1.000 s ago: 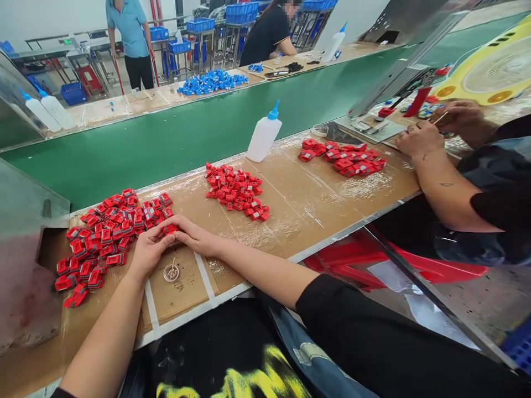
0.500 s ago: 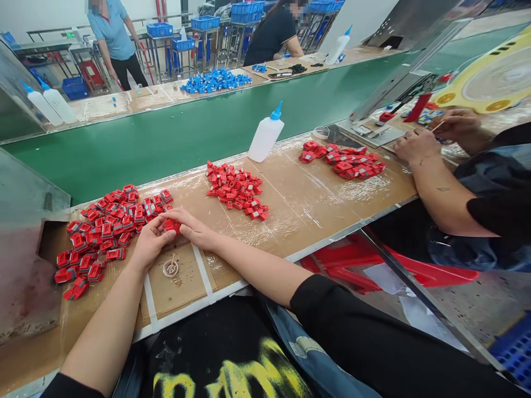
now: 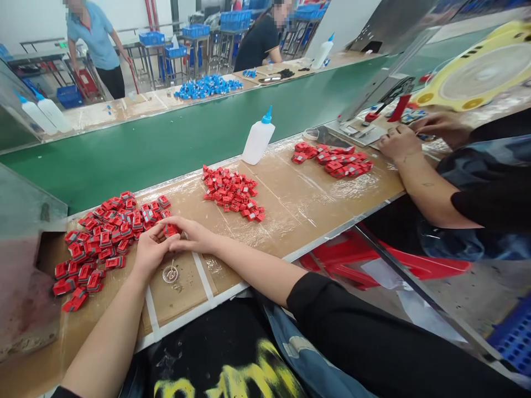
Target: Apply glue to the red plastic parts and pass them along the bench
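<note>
My left hand (image 3: 152, 250) and my right hand (image 3: 194, 235) meet over the table, fingers closed around a small red plastic part (image 3: 169, 229), which is mostly hidden behind them. Just below the hands lies a small clear round dish (image 3: 170, 274) with a thin stick leaning in it. To the left of my left hand spreads a pile of red-and-grey plastic parts (image 3: 102, 235). Beyond my right hand is a second heap of red parts (image 3: 230, 190).
A white squeeze bottle (image 3: 259, 142) with a blue tip stands at the back by the green divider (image 3: 166, 146). More red parts (image 3: 344, 160) lie to the right, near a co-worker's hands (image 3: 400, 142). A yellow fan (image 3: 481, 66) sits at far right.
The view has shifted slightly. My right thumb and fingers have come closer to my left hand, around the red part, which both hands still hold.
</note>
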Action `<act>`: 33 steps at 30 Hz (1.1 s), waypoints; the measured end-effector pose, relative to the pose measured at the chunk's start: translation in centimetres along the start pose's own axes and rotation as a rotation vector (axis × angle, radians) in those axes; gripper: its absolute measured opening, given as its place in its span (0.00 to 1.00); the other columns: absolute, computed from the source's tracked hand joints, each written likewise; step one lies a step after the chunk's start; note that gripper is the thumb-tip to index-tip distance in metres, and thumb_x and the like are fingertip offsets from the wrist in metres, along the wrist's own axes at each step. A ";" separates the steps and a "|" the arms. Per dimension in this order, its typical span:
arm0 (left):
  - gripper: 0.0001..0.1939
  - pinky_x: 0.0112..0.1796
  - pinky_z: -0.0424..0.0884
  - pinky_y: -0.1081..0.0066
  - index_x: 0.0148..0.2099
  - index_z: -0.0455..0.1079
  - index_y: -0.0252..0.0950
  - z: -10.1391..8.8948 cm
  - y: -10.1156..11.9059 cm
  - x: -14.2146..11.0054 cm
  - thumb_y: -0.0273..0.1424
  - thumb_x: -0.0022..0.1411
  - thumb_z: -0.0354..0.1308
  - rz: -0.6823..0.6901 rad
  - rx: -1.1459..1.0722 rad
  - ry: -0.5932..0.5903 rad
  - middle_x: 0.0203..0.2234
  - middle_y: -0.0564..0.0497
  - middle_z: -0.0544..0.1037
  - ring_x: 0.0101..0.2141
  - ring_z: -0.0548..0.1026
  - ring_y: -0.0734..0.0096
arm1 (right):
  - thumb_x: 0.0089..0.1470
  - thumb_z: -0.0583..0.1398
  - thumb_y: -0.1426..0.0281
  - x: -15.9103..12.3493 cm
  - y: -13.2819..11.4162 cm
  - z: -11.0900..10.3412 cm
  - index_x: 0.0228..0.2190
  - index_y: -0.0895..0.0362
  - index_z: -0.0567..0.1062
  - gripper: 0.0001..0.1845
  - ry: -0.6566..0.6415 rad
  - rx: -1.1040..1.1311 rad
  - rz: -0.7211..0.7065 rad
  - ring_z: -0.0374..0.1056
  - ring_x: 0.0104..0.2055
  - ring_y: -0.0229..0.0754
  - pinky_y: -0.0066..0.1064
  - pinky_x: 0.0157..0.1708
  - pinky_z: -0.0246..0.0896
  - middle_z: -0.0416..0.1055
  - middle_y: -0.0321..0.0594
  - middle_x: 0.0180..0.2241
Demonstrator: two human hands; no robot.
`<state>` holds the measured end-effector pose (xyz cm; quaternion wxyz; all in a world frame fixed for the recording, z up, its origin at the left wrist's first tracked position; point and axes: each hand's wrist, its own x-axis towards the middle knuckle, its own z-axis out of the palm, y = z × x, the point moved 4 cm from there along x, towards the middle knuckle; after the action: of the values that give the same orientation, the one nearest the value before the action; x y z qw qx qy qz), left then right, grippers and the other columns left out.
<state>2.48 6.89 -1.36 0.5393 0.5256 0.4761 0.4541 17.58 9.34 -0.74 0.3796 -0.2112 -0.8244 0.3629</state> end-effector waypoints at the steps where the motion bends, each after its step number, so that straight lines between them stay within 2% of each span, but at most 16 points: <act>1: 0.26 0.35 0.77 0.67 0.50 0.79 0.34 0.0 0.0 0.0 0.42 0.52 0.73 -0.011 0.011 -0.017 0.36 0.47 0.84 0.34 0.82 0.60 | 0.63 0.62 0.59 0.1 -0.4 -0.1 0.63 0.55 0.64 0.31 -0.018 -0.064 -0.043 0.64 0.64 0.47 0.38 0.61 0.62 0.64 0.51 0.64; 4: 0.28 0.36 0.78 0.65 0.50 0.79 0.33 -0.3 0.3 -0.1 0.44 0.51 0.74 -0.021 0.032 -0.075 0.37 0.44 0.85 0.35 0.82 0.57 | 0.63 0.62 0.57 -0.7 -2.1 -1.3 0.58 0.56 0.70 0.27 0.016 -0.351 -0.140 0.65 0.62 0.49 0.42 0.61 0.59 0.67 0.53 0.60; 6: 0.29 0.36 0.78 0.64 0.51 0.77 0.33 -1.3 0.8 -0.2 0.50 0.57 0.68 0.020 0.012 -0.001 0.40 0.41 0.84 0.35 0.83 0.57 | 0.59 0.64 0.50 -3.2 -3.2 -3.0 0.54 0.56 0.74 0.29 0.092 -0.558 -0.102 0.66 0.57 0.53 0.47 0.59 0.58 0.71 0.53 0.53; 8: 0.28 0.30 0.77 0.67 0.50 0.77 0.33 -2.8 1.3 -0.3 0.53 0.64 0.58 0.075 0.009 0.191 0.33 0.44 0.84 0.28 0.81 0.63 | 0.54 0.65 0.45 -7.6 -3.7 -5.4 0.50 0.56 0.76 0.32 0.130 -0.737 0.027 0.67 0.52 0.55 0.48 0.55 0.57 0.72 0.53 0.49; 10: 0.25 0.24 0.72 0.71 0.47 0.77 0.34 -3.9 1.7 -0.3 0.51 0.66 0.55 0.096 0.066 0.338 0.22 0.50 0.79 0.20 0.75 0.68 | 0.56 0.64 0.46 -13.1 -3.6 -8.4 0.48 0.56 0.77 0.30 0.111 -0.888 0.197 0.67 0.50 0.55 0.46 0.52 0.57 0.73 0.52 0.46; 11: 0.23 0.22 0.70 0.72 0.46 0.77 0.35 -4.1 1.7 -0.2 0.50 0.65 0.57 0.086 0.119 0.346 0.20 0.52 0.77 0.18 0.72 0.70 | 0.58 0.63 0.47 -15.9 -3.4 -10.2 0.49 0.56 0.78 0.29 0.117 -0.965 0.294 0.67 0.49 0.54 0.46 0.51 0.57 0.73 0.52 0.46; 13: 0.23 0.21 0.67 0.72 0.49 0.77 0.36 -3.5 1.7 0.1 0.49 0.63 0.60 0.057 0.264 0.253 0.19 0.54 0.76 0.17 0.71 0.70 | 0.62 0.59 0.47 -20.2 -2.7 -13.8 0.52 0.58 0.77 0.30 0.151 -1.128 0.509 0.67 0.47 0.55 0.46 0.49 0.57 0.73 0.53 0.43; 15: 0.26 0.25 0.68 0.71 0.56 0.75 0.38 -2.6 1.6 0.3 0.48 0.62 0.62 0.064 0.424 0.153 0.21 0.54 0.78 0.20 0.73 0.68 | 0.63 0.56 0.48 -21.8 -2.3 -16.7 0.56 0.62 0.73 0.34 0.308 -1.266 0.673 0.66 0.48 0.59 0.48 0.47 0.58 0.72 0.58 0.44; 17: 0.27 0.30 0.69 0.69 0.60 0.73 0.40 -1.9 1.6 0.3 0.46 0.63 0.61 0.092 0.537 0.111 0.22 0.55 0.79 0.23 0.76 0.66 | 0.64 0.56 0.49 -20.1 -2.3 -17.2 0.60 0.65 0.70 0.36 0.483 -1.277 0.672 0.65 0.51 0.61 0.50 0.49 0.59 0.70 0.62 0.48; 19: 0.27 0.32 0.69 0.69 0.61 0.72 0.39 -1.7 1.5 0.2 0.45 0.64 0.60 0.100 0.557 0.116 0.22 0.54 0.79 0.24 0.76 0.65 | 0.64 0.59 0.52 -15.3 -1.8 -15.0 0.61 0.61 0.70 0.33 0.498 -1.104 0.522 0.66 0.53 0.58 0.48 0.52 0.61 0.70 0.60 0.50; 21: 0.27 0.31 0.68 0.69 0.60 0.72 0.38 -1.8 1.4 0.1 0.45 0.64 0.60 0.087 0.527 0.119 0.23 0.54 0.79 0.22 0.74 0.67 | 0.63 0.61 0.56 -9.0 -0.6 -10.9 0.59 0.55 0.72 0.28 0.290 -0.793 0.379 0.70 0.49 0.51 0.40 0.50 0.65 0.74 0.51 0.47; 23: 0.28 0.28 0.67 0.70 0.61 0.71 0.38 -2.1 1.2 0.1 0.45 0.63 0.61 0.071 0.483 0.111 0.22 0.55 0.78 0.20 0.71 0.69 | 0.58 0.66 0.55 -3.1 1.1 -7.0 0.62 0.53 0.69 0.34 0.108 -0.585 0.369 0.73 0.43 0.47 0.36 0.44 0.67 0.76 0.45 0.45; 24: 0.29 0.27 0.66 0.71 0.62 0.70 0.37 -2.3 1.1 0.1 0.46 0.63 0.61 0.060 0.461 0.102 0.22 0.55 0.78 0.19 0.70 0.70 | 0.56 0.68 0.56 -0.6 1.8 -5.4 0.63 0.53 0.67 0.38 0.043 -0.551 0.358 0.74 0.43 0.47 0.35 0.42 0.67 0.76 0.46 0.47; 26: 0.32 0.25 0.66 0.72 0.64 0.67 0.37 -2.6 0.8 0.0 0.48 0.63 0.61 0.041 0.421 0.080 0.22 0.55 0.77 0.18 0.69 0.71 | 0.56 0.68 0.57 2.9 3.0 -3.2 0.61 0.55 0.67 0.36 -0.081 -0.554 0.314 0.74 0.47 0.48 0.35 0.43 0.67 0.75 0.49 0.52; 29: 0.36 0.25 0.67 0.72 0.67 0.64 0.38 -2.7 0.6 0.0 0.50 0.63 0.61 0.036 0.403 0.070 0.24 0.54 0.79 0.19 0.72 0.70 | 0.59 0.66 0.57 4.4 3.3 -2.3 0.53 0.59 0.71 0.26 -0.148 -0.611 0.302 0.75 0.46 0.50 0.34 0.41 0.67 0.76 0.51 0.48; 33: 0.42 0.29 0.72 0.70 0.69 0.62 0.41 -2.4 0.4 0.2 0.49 0.57 0.68 0.031 0.434 0.043 0.32 0.50 0.83 0.24 0.78 0.67 | 0.57 0.67 0.56 2.1 1.4 -2.4 0.46 0.60 0.72 0.23 -0.086 -0.604 0.256 0.75 0.42 0.47 0.32 0.38 0.65 0.77 0.46 0.42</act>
<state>0.14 7.46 -0.99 0.3961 0.6270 0.5659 0.3601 18.26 12.64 0.31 0.2158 -0.4005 -0.8769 0.1553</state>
